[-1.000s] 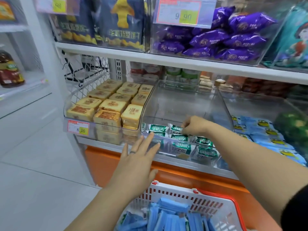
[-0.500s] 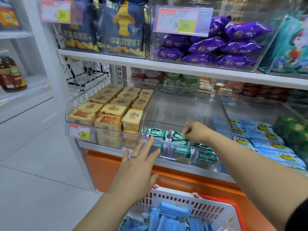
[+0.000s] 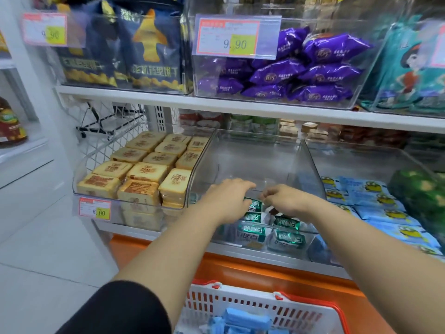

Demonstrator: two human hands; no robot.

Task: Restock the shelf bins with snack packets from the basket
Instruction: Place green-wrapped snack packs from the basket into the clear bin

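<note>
The left hand (image 3: 226, 201) lies over the green packets (image 3: 251, 231) in the clear bin (image 3: 240, 153), so whatever is under its palm is hidden. On the right hand (image 3: 286, 200) the curled fingertips point away; they may be pinching a packet, but the grip itself cannot be seen. The basket (image 3: 277, 307) and its blue packets (image 3: 245, 320) are cut off by the lower edge. The upper-left price label (image 3: 44, 30) is blurred, and the back-row goods (image 3: 252, 124) are too dim to name.

A 9.90 price tag (image 3: 237, 37) hangs at twelve o'clock, a second 9.90 tag (image 3: 44, 30) at ten, and an 8.00 tag (image 3: 95, 210) at eight. A dark bottle (image 3: 10, 126) stands at nine o'clock. An orange base panel (image 3: 265, 268) runs across six o'clock, with white floor tiles (image 3: 48, 297) at seven.
</note>
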